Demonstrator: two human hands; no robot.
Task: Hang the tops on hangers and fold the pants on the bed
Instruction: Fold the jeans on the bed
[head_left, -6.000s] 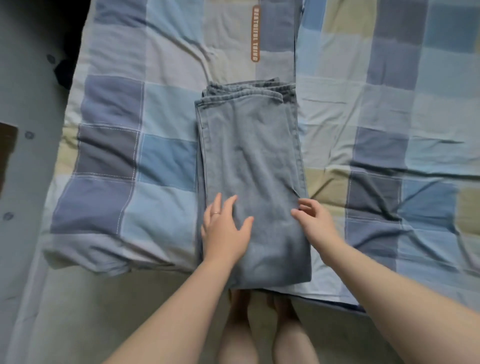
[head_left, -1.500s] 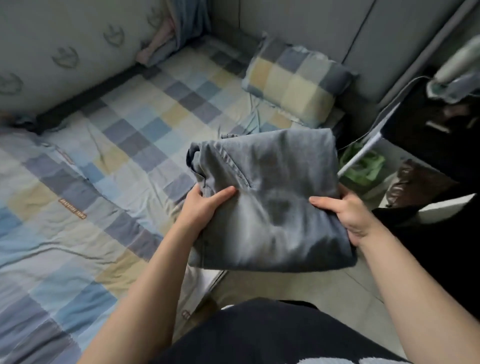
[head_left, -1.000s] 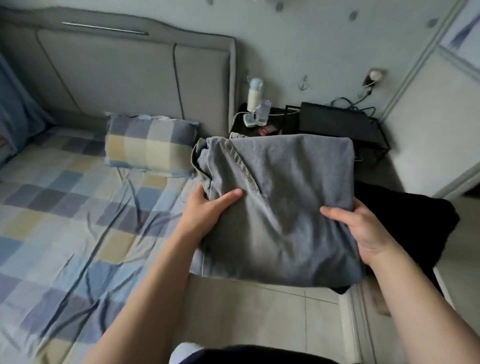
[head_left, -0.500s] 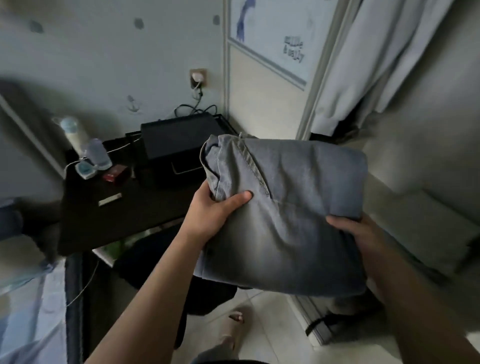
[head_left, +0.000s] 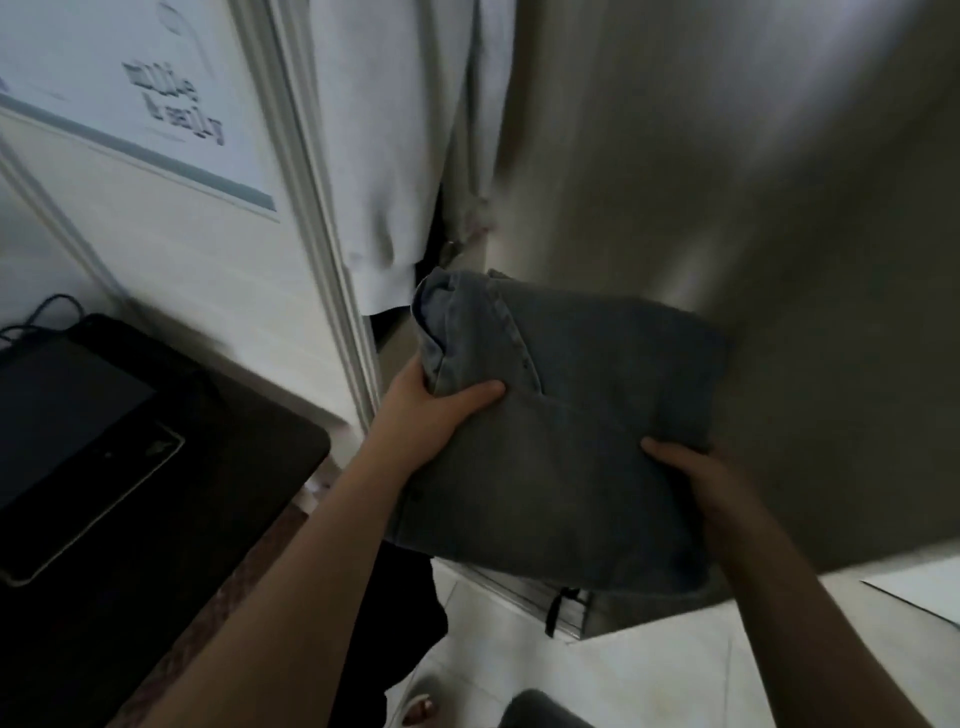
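Note:
The folded grey-blue jeans (head_left: 566, 415) are held up in the air in the middle of the view, in front of an open wardrobe. My left hand (head_left: 426, 410) grips their left edge, thumb on top and fingers hidden underneath. My right hand (head_left: 691, 478) grips the lower right edge the same way. A white top (head_left: 395, 156) hangs inside the wardrobe just above and left of the jeans. The bed is out of view.
A beige wardrobe door (head_left: 753, 208) fills the right side, close behind the jeans. A white door frame (head_left: 322, 234) stands left of the hanging top. At lower left a dark side table (head_left: 171, 519) carries a black flat device (head_left: 62, 415). Pale tiles (head_left: 649, 675) lie below.
I have carried the folded jeans from the bed and turned right, past the side table, to the wardrobe. The jeans are now closer to the hanging white top. Both hands keep their hold.

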